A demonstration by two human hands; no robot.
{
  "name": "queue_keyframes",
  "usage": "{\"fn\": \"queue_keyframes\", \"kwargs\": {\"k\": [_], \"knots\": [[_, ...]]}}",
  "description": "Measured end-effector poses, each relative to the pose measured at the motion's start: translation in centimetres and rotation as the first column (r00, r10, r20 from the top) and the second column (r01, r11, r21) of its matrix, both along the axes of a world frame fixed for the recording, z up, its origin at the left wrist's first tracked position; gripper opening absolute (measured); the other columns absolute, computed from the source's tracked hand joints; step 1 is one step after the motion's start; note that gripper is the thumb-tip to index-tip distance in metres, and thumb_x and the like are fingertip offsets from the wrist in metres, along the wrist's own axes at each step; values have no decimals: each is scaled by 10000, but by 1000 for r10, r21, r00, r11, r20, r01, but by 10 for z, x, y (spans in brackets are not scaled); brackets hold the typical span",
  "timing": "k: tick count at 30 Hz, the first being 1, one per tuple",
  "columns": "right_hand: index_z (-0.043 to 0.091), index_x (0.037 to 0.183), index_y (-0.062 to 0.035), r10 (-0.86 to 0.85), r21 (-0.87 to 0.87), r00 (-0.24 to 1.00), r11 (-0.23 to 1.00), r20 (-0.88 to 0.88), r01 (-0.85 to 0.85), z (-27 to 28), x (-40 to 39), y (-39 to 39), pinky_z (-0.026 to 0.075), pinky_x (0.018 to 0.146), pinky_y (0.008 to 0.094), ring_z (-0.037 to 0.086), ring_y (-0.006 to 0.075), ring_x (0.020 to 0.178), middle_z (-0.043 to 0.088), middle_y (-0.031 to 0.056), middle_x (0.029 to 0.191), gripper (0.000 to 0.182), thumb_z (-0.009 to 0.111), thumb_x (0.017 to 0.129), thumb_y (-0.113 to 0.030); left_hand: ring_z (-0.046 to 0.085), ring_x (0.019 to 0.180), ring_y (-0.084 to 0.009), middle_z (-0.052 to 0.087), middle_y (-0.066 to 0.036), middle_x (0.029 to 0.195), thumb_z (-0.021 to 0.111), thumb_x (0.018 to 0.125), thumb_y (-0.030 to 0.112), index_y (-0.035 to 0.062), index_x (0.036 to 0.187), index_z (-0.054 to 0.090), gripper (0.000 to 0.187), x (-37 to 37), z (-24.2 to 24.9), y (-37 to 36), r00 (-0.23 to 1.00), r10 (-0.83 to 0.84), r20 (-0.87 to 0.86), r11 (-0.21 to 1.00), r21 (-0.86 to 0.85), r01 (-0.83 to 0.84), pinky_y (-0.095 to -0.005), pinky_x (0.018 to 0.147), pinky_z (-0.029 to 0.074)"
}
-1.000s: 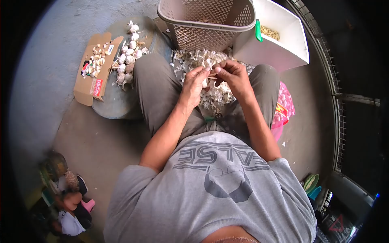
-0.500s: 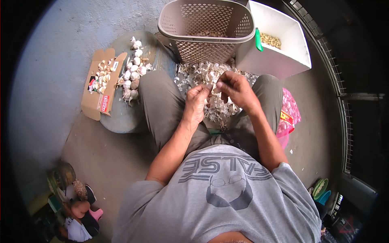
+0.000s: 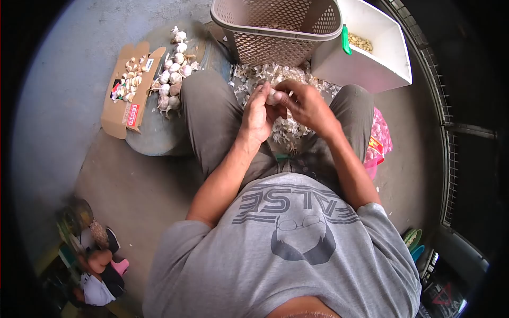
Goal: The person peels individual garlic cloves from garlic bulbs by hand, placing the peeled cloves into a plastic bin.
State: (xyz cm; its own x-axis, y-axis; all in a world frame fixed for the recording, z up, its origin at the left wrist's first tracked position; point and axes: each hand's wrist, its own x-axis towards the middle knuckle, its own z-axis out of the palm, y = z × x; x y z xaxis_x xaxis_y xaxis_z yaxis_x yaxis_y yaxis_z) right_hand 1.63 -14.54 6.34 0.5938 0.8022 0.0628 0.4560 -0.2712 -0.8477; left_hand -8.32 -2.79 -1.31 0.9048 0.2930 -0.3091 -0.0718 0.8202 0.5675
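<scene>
My left hand [image 3: 257, 115] is raised between my knees, its fingers curled round a pale piece of garlic [image 3: 272, 97]. From the other side my right hand [image 3: 308, 107] grips the same piece with thumb and fingers. Much of the garlic is hidden by the fingers. Beneath both hands lies a heap of papery garlic skins [image 3: 290, 127]. To the left, whole garlic bulbs [image 3: 174, 77] rest in a row on a round, worn surface [image 3: 154, 139]. Beside them an opened cardboard box [image 3: 116, 114] holds loose cloves [image 3: 131, 82].
A tan perforated basket [image 3: 275, 50] stands behind the skins. Next to it is a white box [image 3: 360, 71] with peeled cloves [image 3: 360, 43] and a green object [image 3: 346, 40] on its rim. A pink net bag [image 3: 379, 135] lies by my right knee. Footwear [image 3: 121, 266] sits at lower left.
My hands have come closer together, the right moving left toward the other. A larger pale piece of garlic now shows between the fingers. The whole view has shifted slightly.
</scene>
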Motion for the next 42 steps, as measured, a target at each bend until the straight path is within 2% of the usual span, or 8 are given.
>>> {"fn": "queue_keyframes", "kwargs": {"k": [7,11,24,27,28,31,38,42], "knots": [[648,1022,67,-62,-4,976,998,-208,63,-7,-10,7,537,667,394,691,291,714,701,219,854,256,658,967,-183,587,661,-112,610,-18,839,484,1058,482,105,1067,548,383,3,11,-4,1000,31,2,994,101,-31,-262,544,490],[622,1064,33,-150,124,926,971,-347,203,-24,-15,6,522,719,292,624,112,801,668,77,868,160,599,1016,-117,579,659,-111,616,-25,840,582,1031,421,80,1058,544,344,3,5,-4,993,116,11,977,180,-116,-263,565,491],[623,1013,56,-65,44,965,996,-255,78,-26,-18,10,530,667,370,677,246,774,679,179,879,230,664,980,-167,548,618,-76,593,28,745,596,1027,407,133,923,562,294,-4,8,-6,979,191,-76,954,251,-167,-247,558,443],[621,1054,50,40,127,998,991,-45,-34,-31,-28,10,511,652,325,628,163,743,642,117,879,246,645,1004,-190,551,649,-61,568,41,776,584,1035,383,123,929,581,280,-5,11,-1,983,171,-66,980,113,-163,-253,561,463],[623,1073,49,38,203,971,975,234,-87,-29,-29,11,515,649,343,644,200,724,634,134,865,231,637,1003,-170,552,659,-57,559,46,787,581,1038,375,120,931,588,276,-5,10,-1,985,161,-63,985,65,-157,-255,562,470],[621,1054,39,6,143,997,990,-71,4,-24,-40,9,508,667,385,639,267,717,636,159,869,189,614,1007,-144,550,681,-67,558,31,802,568,1043,352,108,922,581,273,-8,10,0,987,127,-98,992,27,-125,-261,574,475],[588,986,28,-122,105,993,987,6,121,-38,-46,17,490,688,416,625,316,750,630,183,824,182,567,1026,-149,540,678,-87,561,7,834,521,1016,182,97,901,540,144,-1,-18,-7,928,359,-103,890,338,-307,-278,580,481],[582,973,26,-162,44,974,984,-159,171,-33,-41,18,476,662,393,597,249,727,614,156,781,200,550,1042,-159,588,700,-104,590,6,861,539,1031,238,110,950,564,154,1,-17,-7,943,325,-70,922,243,-300,-310,593,510]]}}
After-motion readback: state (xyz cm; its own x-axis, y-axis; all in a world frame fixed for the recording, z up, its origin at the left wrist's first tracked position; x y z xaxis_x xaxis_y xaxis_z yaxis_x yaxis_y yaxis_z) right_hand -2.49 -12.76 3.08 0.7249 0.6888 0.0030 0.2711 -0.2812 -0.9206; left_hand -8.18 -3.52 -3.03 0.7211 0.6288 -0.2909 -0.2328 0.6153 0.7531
